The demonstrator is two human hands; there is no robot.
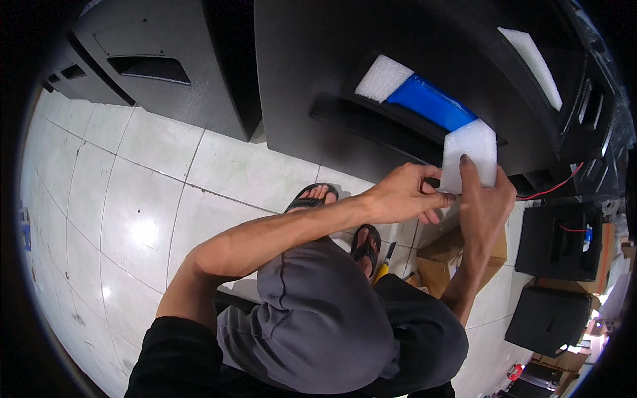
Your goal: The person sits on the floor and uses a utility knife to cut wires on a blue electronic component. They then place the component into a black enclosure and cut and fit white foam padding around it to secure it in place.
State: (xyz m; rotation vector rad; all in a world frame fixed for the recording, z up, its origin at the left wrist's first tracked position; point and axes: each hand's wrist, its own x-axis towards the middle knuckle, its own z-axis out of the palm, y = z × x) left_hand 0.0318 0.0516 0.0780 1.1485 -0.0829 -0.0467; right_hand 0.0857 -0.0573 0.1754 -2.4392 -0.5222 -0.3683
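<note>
My left hand (401, 194) reaches across in front of me, its fingers curled nearly closed and pinching the lower left corner of a white foam block (472, 154), a rectangular pad with a pebbled surface. My right hand (484, 199) comes up from below and lies flat against the face of the same block, the fingers extended and pressed on it rather than wrapped around, the index finger (468, 172) stretched up along its left edge. The two hands touch each other at the block's lower corner.

The foam block sits at the right end of a long recessed slot in a large black speaker cabinet (312, 60) that stands in front of me. A glossy blue rectangular piece (431, 105) lies in the slot just beside the block, and a second white foam pad (383, 78) caps its far left end. Another strip of white foam (534, 63) lies on the cabinet further right.

Below my hands are brown cardboard boxes (458, 249) on the white tiled floor (133, 199). My feet in black sandals (312, 197) rest on the tiles, and my grey shorts (318, 312) fill the lower middle. A thin red wire (554, 188) runs from the cabinet towards smaller black boxes (557, 242) at the right.
</note>
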